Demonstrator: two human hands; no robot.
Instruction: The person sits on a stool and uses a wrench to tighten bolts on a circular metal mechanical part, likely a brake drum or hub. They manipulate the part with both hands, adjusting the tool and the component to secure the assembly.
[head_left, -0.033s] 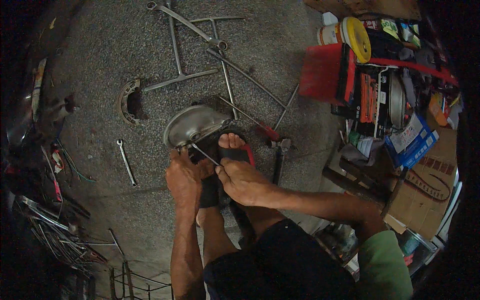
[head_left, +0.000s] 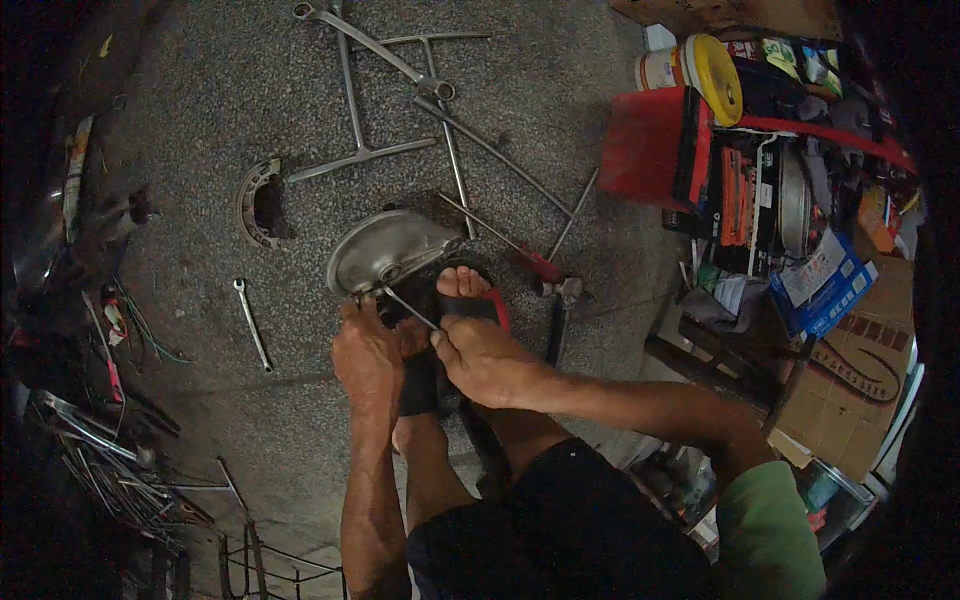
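Dull silver metal, rounded and smooth, forms the dish that we see at 10 o'clock from the view's centre, beside the sandalled foot. Our left hand comes up from 6 o'clock, fingers bent at the dish's lower rim; we cannot tell how firmly they grip. Our right hand, its forearm slanting in from 4 o'clock, is closed on a thin metal rod whose far end meets the dish. From the dish, a curved, rough-looking shoe lies at 10 o'clock and a slim wrench at 8, both on the speckled floor. At 2 o'clock sit a red box and a yellow-lidded bucket, their contents hidden from us.
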